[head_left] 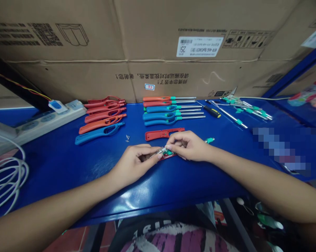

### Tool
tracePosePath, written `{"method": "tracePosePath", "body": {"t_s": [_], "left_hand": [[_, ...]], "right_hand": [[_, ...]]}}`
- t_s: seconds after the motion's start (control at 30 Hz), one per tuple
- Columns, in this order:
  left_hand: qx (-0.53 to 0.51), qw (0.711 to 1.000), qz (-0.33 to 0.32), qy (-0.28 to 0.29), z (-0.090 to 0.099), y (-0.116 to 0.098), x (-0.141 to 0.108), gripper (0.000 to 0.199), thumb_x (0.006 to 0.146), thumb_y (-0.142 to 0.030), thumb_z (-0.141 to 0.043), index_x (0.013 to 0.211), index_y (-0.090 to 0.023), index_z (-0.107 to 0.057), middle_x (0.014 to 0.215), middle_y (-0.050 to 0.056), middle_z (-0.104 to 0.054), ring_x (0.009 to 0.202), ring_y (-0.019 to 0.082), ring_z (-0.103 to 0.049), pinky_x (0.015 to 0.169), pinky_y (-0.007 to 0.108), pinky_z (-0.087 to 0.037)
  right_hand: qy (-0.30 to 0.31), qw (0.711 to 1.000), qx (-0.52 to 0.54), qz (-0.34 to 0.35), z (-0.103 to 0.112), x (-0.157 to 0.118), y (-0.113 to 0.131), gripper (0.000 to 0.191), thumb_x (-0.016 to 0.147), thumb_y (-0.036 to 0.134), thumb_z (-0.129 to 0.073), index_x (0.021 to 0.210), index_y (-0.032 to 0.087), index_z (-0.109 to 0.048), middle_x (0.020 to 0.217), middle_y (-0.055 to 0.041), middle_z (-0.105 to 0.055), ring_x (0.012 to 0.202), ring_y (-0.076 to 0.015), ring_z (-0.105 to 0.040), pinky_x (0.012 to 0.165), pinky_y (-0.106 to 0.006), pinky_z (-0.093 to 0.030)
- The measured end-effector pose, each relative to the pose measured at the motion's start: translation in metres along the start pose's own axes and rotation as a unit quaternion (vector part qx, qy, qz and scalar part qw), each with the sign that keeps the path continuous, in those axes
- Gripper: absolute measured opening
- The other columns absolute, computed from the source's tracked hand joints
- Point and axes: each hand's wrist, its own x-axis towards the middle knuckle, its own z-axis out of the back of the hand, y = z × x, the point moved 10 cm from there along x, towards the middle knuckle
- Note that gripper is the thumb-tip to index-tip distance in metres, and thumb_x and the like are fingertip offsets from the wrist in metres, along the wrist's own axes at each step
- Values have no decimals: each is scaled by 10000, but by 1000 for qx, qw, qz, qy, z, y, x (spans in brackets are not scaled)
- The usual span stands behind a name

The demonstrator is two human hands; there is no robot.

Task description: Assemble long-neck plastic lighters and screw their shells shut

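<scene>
Over the blue tabletop, my left hand (pixel 134 162) is closed around a partly assembled utility lighter (pixel 162 152). A clear part, a green part and a bit of red casing show between the fingers. My right hand (pixel 189 146) is pinched at the same lighter, its fingertips at the white and green parts. Thin white wire loops below them. A green-ended metal tube (pixel 209 140) sticks out beyond my right hand. Just behind the hands lies a red half casing (pixel 158 134). Small screws (pixel 127 138) are scattered to the left.
Red, orange and blue lighter casings (pixel 102 119) lie at left, and lighters with metal tubes (pixel 173 113) at centre. A screwdriver (pixel 212 111) and loose tube assemblies (pixel 248 107) lie at right. A power strip (pixel 45 120) and coiled cable (pixel 8 173) are far left. Cardboard (pixel 95 77) stands behind.
</scene>
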Motion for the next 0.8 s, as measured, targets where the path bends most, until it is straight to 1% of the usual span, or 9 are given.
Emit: {"method": "tracePosePath", "body": {"t_s": [0.13, 0.23, 0.3, 0.43, 0.5, 0.63, 0.7, 0.8], "left_hand": [[3, 1000, -6, 3, -2, -3, -1, 310, 944, -364, -618, 1125, -180, -790, 759, 38, -690, 626, 127, -551, 559, 222, -403], [-9, 1000, -2, -5, -1, -3, -1, 302, 935, -361, -625, 1103, -176, -795, 781, 46, -707, 618, 125, -561, 557, 222, -423], [-33, 999, 11, -19, 2, 0, 0, 307, 919, -362, -641, 1098, -164, -791, 805, 52, -724, 590, 118, -563, 545, 222, -440], [-68, 996, 30, -55, 8, 4, -1, 316, 885, -366, -674, 1074, -139, -786, 698, 29, -700, 534, 108, -543, 511, 213, -451], [-72, 995, 31, -59, 9, 5, -1, 313, 878, -366, -683, 1064, -136, -787, 672, 22, -688, 534, 107, -543, 506, 210, -454], [-69, 996, 31, -53, 8, 5, -1, 310, 873, -362, -696, 1074, -147, -793, 714, 29, -695, 527, 101, -533, 491, 209, -441], [-63, 996, 27, -52, 8, 4, 0, 303, 875, -360, -698, 1075, -156, -798, 771, 43, -712, 532, 98, -530, 486, 208, -430], [-48, 997, 19, -49, 8, 0, 0, 294, 887, -358, -688, 1082, -170, -802, 790, 48, -712, 556, 103, -532, 496, 207, -418]], "right_hand": [[-8, 1000, 1, 11, -1, -1, 4, 256, 877, 375, -707, 826, 140, -623, 508, 69, -526, 385, -52, -474, 375, -175, -366], [-3, 1000, 14, 8, -1, 0, 1, 254, 894, 385, -687, 847, 143, -627, 492, 74, -526, 366, -56, -480, 367, -172, -371], [-10, 999, 30, 0, 2, 2, -3, 272, 909, 416, -663, 866, 150, -623, 470, 82, -517, 344, -57, -460, 346, -169, -357], [-14, 998, 62, -23, 6, 5, -10, 308, 898, 461, -667, 889, 157, -611, 471, 90, -511, 326, -54, -411, 315, -174, -318], [-9, 997, 74, -21, 7, 7, -8, 312, 871, 452, -700, 871, 152, -614, 485, 92, -502, 350, -43, -393, 334, -172, -296], [-20, 996, 84, 9, 9, 9, 0, 313, 818, 427, -757, 818, 135, -643, 560, 65, -532, 462, -39, -414, 413, -174, -305], [-26, 997, 78, 6, 10, 9, 0, 320, 809, 432, -761, 816, 130, -657, 609, 41, -574, 504, -48, -447, 440, -181, -333], [-19, 997, 70, -13, 7, 7, -2, 330, 816, 447, -751, 832, 129, -663, 586, 44, -573, 469, -50, -455, 424, -186, -346]]}}
